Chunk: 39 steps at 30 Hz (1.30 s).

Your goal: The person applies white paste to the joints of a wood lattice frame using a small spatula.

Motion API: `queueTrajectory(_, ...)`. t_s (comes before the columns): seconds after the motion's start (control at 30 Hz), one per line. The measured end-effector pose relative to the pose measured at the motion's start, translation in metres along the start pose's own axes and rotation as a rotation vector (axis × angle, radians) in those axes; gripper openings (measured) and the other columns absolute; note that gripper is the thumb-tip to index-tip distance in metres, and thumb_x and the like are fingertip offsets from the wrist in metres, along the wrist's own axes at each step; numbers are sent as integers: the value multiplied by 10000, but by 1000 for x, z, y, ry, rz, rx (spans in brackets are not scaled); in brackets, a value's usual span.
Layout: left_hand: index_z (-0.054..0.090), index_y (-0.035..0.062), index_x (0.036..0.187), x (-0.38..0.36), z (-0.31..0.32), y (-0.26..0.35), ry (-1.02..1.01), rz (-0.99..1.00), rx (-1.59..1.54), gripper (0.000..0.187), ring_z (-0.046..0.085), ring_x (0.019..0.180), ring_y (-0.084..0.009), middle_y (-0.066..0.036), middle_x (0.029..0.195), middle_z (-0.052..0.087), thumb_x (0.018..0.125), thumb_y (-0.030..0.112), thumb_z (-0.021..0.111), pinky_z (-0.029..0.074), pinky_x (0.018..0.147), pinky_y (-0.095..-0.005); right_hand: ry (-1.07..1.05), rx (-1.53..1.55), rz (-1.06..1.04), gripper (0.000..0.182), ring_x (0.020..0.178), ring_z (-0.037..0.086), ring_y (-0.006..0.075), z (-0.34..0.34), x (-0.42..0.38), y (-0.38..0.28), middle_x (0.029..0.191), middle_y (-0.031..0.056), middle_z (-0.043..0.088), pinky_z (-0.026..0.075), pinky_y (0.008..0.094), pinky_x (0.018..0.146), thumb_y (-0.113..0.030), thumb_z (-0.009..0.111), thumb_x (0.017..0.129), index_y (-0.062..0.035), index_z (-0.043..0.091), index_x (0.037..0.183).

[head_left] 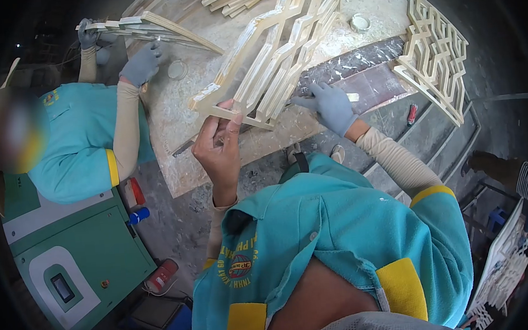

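Note:
My bare left hand (219, 145) is closed on the near lower corner of a pale wooden lattice panel (264, 68), thumb and fingers on either side of the strip. The panel is tilted up over the table, with white filler smeared along its strips. My right hand (331, 107), in a grey glove, is just right of the panel's lower end, index finger stretched toward it. Its other fingers look curled around a small tool with a pale end (353, 97); most of this tool is hidden. Below the hand lies a dark, white-smeared board (354, 65).
A round tub of white paste (360, 22) stands on the worktable (176, 170). Another lattice panel (435, 51) leans at the right edge. At left, a co-worker in grey gloves (140, 63) handles a wooden piece (147, 28). A green machine (76, 255) stands lower left.

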<state>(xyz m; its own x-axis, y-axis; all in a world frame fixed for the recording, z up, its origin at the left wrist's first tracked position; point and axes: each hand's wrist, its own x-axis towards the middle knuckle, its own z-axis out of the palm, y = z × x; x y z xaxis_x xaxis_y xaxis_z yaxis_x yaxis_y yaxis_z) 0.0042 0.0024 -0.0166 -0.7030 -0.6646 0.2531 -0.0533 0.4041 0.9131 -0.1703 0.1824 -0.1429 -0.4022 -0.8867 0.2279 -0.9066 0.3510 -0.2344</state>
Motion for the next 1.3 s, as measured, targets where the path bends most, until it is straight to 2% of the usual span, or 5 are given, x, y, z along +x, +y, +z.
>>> queueTrajectory(0.5, 663, -40, 1124, -2, 4, -6, 16, 150, 63, 267, 685, 831, -155, -125, 1032, 699, 861, 3, 686, 563, 701, -281, -118, 135, 342, 538, 835, 603, 248, -4, -5, -58, 898, 74, 510, 512, 371, 646, -50, 555, 825, -335, 603, 1279)
queueTrajectory(0.6, 665, -33, 1127, -3, 4, -6, 16, 153, 54, 271, 688, 829, -158, -121, 1037, 701, 859, 3, 685, 561, 696, -285, -41, 75, 221, 539, 818, 608, 264, 11, -14, -74, 921, 82, 523, 516, 372, 636, -49, 576, 806, -332, 618, 1263)
queueTrajectory(0.9, 655, -44, 1159, -8, 3, 1, -30, 73, 27, 273, 638, 920, -125, -118, 1063, 682, 899, 34, 676, 538, 799, -261, -34, 183, 422, 593, 770, 620, 265, -7, -1, -55, 949, 83, 536, 528, 392, 636, -70, 649, 764, -351, 598, 1283)
queueTrajectory(1.13, 655, -49, 1154, -7, 4, 0, -12, 111, 37, 275, 642, 899, -125, -118, 1054, 683, 893, 33, 680, 539, 788, -260, -178, 194, 256, 607, 790, 629, 298, 0, -12, -69, 951, 106, 537, 535, 403, 651, -64, 647, 761, -323, 578, 1305)
queueTrajectory(1.3, 656, -44, 1154, -8, 4, 5, -31, 83, 47, 268, 637, 893, -124, -108, 1053, 678, 900, 38, 675, 537, 779, -258, -7, 135, 487, 557, 785, 642, 296, -5, 1, -42, 982, 95, 550, 546, 393, 667, -82, 627, 798, -322, 582, 1299)
